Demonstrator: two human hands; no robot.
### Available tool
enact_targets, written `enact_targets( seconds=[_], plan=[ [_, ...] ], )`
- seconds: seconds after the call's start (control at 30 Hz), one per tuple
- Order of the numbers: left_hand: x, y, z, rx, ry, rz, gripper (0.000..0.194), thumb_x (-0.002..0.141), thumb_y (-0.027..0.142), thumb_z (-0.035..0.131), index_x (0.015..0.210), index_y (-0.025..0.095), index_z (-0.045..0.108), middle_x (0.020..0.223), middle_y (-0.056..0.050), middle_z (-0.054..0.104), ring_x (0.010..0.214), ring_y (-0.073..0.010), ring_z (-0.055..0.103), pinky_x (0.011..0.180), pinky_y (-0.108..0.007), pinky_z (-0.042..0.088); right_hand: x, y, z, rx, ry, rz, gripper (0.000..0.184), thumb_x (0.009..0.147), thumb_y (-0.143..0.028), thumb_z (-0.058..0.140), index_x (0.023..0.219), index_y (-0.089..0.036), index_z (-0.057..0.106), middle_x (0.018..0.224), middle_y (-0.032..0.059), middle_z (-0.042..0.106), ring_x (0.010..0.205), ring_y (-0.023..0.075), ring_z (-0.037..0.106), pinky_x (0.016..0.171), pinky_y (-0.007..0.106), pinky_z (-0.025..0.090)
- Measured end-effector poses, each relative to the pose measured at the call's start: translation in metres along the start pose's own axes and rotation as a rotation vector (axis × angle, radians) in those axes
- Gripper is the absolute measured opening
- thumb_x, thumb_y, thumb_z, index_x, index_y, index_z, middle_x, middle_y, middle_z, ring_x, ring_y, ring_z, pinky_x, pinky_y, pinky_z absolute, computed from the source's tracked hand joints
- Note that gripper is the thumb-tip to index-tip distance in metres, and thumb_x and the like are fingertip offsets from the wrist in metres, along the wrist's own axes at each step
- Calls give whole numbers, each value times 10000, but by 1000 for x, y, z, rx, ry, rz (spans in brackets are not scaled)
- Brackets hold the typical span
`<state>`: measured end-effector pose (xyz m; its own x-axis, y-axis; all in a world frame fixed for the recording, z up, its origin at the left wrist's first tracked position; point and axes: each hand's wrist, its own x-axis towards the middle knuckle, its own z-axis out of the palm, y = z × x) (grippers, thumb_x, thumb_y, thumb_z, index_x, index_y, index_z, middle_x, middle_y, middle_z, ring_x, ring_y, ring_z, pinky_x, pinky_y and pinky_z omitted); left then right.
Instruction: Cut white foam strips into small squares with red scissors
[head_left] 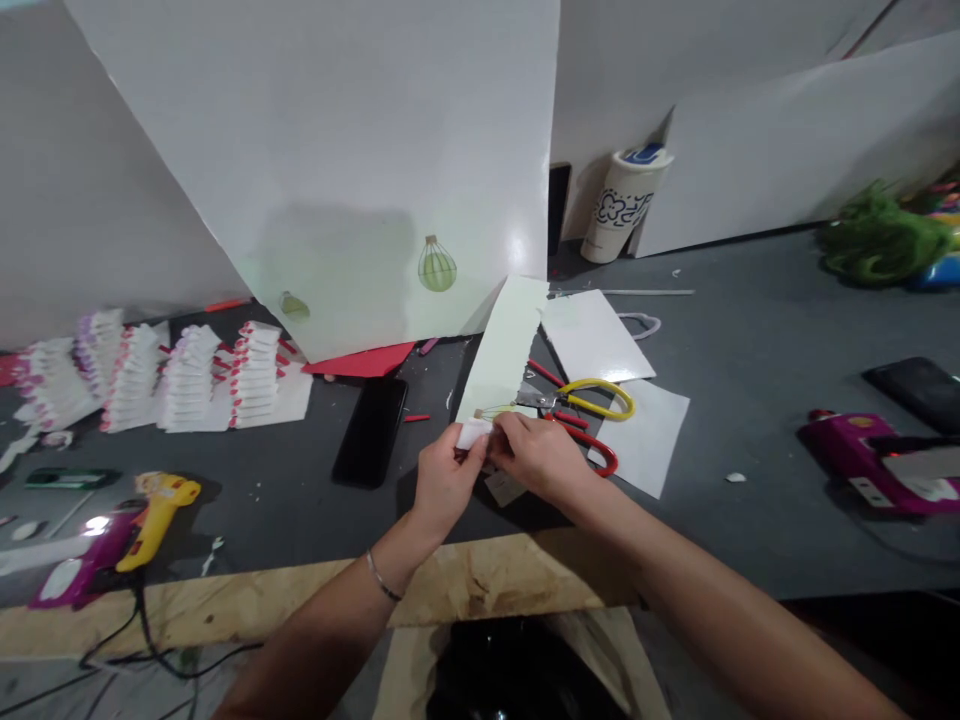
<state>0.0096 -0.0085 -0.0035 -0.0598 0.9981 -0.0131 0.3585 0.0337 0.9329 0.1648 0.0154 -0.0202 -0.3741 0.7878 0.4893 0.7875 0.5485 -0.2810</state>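
Note:
My left hand is closed on a small piece of white paper, pinched between thumb and fingers just above the table's front edge. Close beside it, my right hand has its fingers pressed together at the paper's right side; what lies between those fingertips is hidden. Just behind my right hand are scissors with a yellow and a red handle. A long white paper strip with a ragged edge runs back from my hands to the upright white board.
Left of my hands lies a black phone. Farther left are rows of small white pieces with coloured tips and a yellow glue gun. White sheets lie behind the scissors; a paper cup stands at the back.

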Motion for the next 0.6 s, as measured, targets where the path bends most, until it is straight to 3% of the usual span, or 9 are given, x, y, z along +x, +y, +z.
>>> enact_targets(
  seconds=[0.17, 0.3, 0.4, 0.6],
  plan=[
    [4, -4, 1, -249, -12, -103, 302, 731, 465, 693, 802, 175, 652, 722, -17, 703, 633, -169, 658, 603, -265, 546, 4, 12, -14, 152, 73, 24, 158, 835, -101, 478, 795, -192, 601, 680, 34, 634, 574, 155, 594, 548, 255, 435],
    [8, -4, -1, -303, 12, -112, 334, 713, 477, 712, 820, 165, 657, 710, -18, 701, 599, -159, 649, 590, -266, 555, 8, 9, -22, 337, 129, 8, 123, 882, -193, 544, 976, -212, 621, 828, 54, 675, 717, 169, 645, 657, 270, 519],
    [8, -3, -2, -293, 10, -100, 315, 727, 462, 704, 831, 168, 659, 714, -17, 706, 584, -152, 649, 588, -262, 556, 8, 6, -16, 342, 83, -31, 61, 897, -250, 580, 884, -214, 627, 821, 57, 676, 732, 171, 648, 653, 270, 520],
    [5, 0, 0, -218, 26, -90, 290, 756, 454, 677, 822, 173, 651, 743, -18, 710, 622, -160, 665, 620, -264, 559, 4, 2, -9, 270, 92, -16, 138, 923, -200, 519, 822, -195, 614, 735, 39, 659, 635, 148, 620, 563, 243, 462]
  ],
)
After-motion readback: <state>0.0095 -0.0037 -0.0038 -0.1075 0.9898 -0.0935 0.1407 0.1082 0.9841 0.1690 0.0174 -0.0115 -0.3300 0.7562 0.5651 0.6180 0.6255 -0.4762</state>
